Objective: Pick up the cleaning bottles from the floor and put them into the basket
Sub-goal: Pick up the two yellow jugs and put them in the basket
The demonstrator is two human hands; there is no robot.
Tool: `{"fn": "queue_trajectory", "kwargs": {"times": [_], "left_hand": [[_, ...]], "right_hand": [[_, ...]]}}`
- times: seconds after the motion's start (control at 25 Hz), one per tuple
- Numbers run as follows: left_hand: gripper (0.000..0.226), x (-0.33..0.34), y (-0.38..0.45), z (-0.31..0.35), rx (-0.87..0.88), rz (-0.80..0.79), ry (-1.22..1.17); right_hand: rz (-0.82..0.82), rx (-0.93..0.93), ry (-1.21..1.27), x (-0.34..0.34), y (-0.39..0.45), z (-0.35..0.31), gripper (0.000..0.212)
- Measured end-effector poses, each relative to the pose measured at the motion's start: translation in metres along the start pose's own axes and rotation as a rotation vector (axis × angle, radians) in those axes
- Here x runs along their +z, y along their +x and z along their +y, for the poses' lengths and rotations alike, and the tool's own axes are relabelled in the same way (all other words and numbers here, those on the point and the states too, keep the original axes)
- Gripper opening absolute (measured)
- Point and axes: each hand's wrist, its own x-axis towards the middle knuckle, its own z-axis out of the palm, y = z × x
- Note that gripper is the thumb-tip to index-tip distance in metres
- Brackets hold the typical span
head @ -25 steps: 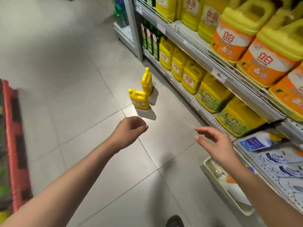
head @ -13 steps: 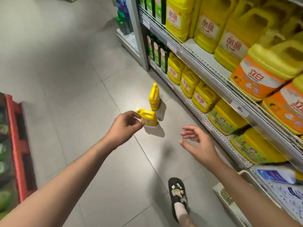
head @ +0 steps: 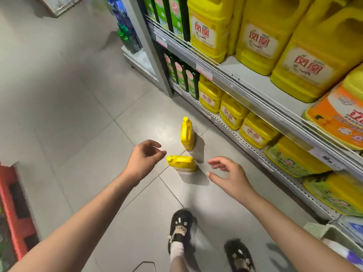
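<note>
Hands flanked nearer yellow cleaning bottle at frame centre: left hand closer, fingers loosely curled by its cap; right hand spread, empty. Second bottle stood just above.

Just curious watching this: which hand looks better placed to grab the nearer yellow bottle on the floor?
Probably the left hand: its loosely curled fingertips sit right beside the cap of the nearer yellow bottle. The right hand, open, hovers further off, past the bottle's base.
</note>
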Motion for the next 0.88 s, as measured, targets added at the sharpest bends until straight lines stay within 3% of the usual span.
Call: {"fn": "queue_trajectory", "kwargs": {"times": [0.6,0.88], "left_hand": [[0.015,0.094,0.256,-0.160,0.180,-0.120,0.120],[0.048,0.142,0.323,-0.209,0.112,-0.104,0.136]], "right_hand": [[0.176,-0.156,-0.065,0.104,0.173,0.196,0.030],[0.003,-0.172,-0.214,0.142,0.214,0.267,0.045]]}}
